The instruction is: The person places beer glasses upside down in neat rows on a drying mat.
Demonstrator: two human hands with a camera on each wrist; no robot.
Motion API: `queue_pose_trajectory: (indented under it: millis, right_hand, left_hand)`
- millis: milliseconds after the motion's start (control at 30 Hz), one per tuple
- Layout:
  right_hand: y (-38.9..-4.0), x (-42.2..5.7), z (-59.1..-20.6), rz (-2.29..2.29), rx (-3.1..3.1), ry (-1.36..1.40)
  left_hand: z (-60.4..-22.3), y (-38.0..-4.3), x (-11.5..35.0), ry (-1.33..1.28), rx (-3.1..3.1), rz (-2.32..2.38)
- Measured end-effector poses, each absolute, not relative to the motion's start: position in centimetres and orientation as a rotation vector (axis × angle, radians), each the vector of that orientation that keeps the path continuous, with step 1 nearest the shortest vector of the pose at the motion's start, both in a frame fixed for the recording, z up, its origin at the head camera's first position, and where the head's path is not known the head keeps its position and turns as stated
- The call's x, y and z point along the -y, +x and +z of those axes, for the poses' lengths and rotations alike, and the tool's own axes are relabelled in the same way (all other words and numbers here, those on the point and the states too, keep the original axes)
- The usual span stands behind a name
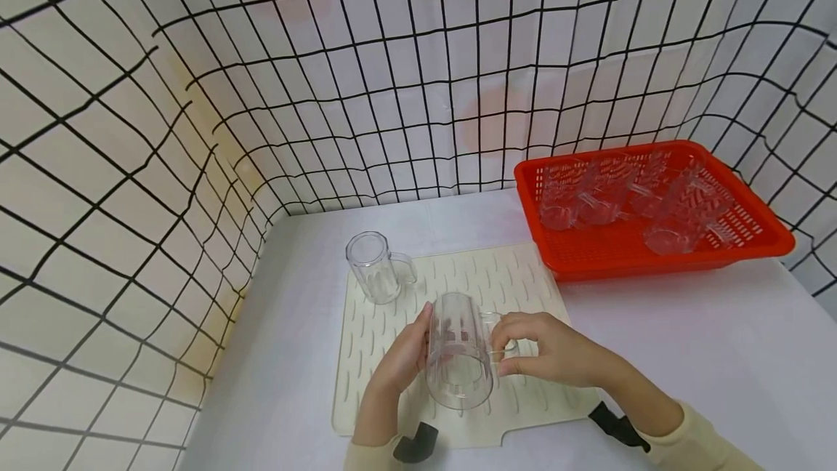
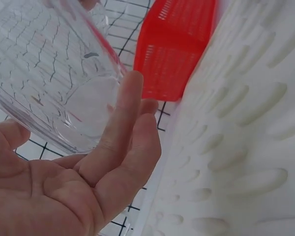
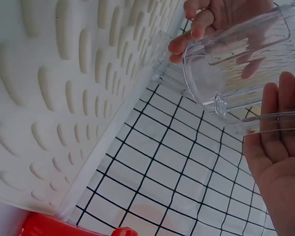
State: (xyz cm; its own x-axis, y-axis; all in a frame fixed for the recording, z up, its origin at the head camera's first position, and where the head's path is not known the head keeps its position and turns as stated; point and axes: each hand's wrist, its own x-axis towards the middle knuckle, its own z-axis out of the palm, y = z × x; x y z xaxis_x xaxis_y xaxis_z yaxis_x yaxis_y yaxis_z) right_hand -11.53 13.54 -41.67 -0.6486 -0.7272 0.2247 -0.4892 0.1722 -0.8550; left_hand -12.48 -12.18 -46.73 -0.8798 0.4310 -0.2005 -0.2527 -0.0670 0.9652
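Observation:
A clear glass mug [image 1: 458, 344] is tilted above the cream ridged mat [image 1: 366, 398], one round end toward me. My left hand [image 1: 400, 358] cups it from the left; in the left wrist view its fingers [image 2: 119, 123] curve along the glass, with the thumb at the other side. On the right, my right hand [image 1: 549, 347] grips the handle, fingers curled through it. The right wrist view shows both hands at the same mug [image 3: 236, 64]. A second clear mug [image 1: 373, 267] stands upright at the mat's far left corner, its handle pointing right.
At the back right sits a red plastic basket [image 1: 556, 267] holding several clear mugs [image 1: 601, 195]. Its near left corner lies close to the mat. Black wire mesh [image 1: 425, 78] over white cloth rises behind and to the left of the white table [image 1: 275, 355].

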Motion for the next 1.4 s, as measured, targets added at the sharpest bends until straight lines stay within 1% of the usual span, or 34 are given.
queue_pose_trajectory:
  millis: [167, 267, 633, 900, 1100, 1267, 1400]
  right_hand:
    - [-11.5, -13.4, -42.4, -1.350, -2.260, -1.289]
    - [-11.5, -13.2, -42.4, -1.289, -2.290, -1.344]
    - [-11.4, -13.0, -42.2, -1.133, -2.352, -1.371]
    - [-11.5, -13.3, -41.6, -1.316, -2.414, -1.296]
    - [-12.2, -14.0, -40.6, -1.526, -2.559, -1.154]
    - [-12.7, -14.6, -40.1, -1.613, -2.565, -1.046]
    - [-12.9, -14.8, -39.9, -1.679, -2.512, -0.984]
  left_hand:
    - [-46.6, -12.6, 12.2, 0.140, -1.784, 1.982]
    - [-46.5, -12.6, 12.1, 0.153, -1.791, 1.970]
    - [-46.1, -12.5, 12.0, 0.055, -1.824, 1.923]
    - [-46.4, -12.8, 11.7, -0.025, -1.856, 2.053]
    - [-46.0, -12.8, 11.5, -0.102, -1.945, 2.056]
    - [-45.3, -12.6, 11.4, -0.079, -1.994, 2.040]
    - [-44.7, -12.3, 11.4, -0.014, -2.059, 2.032]
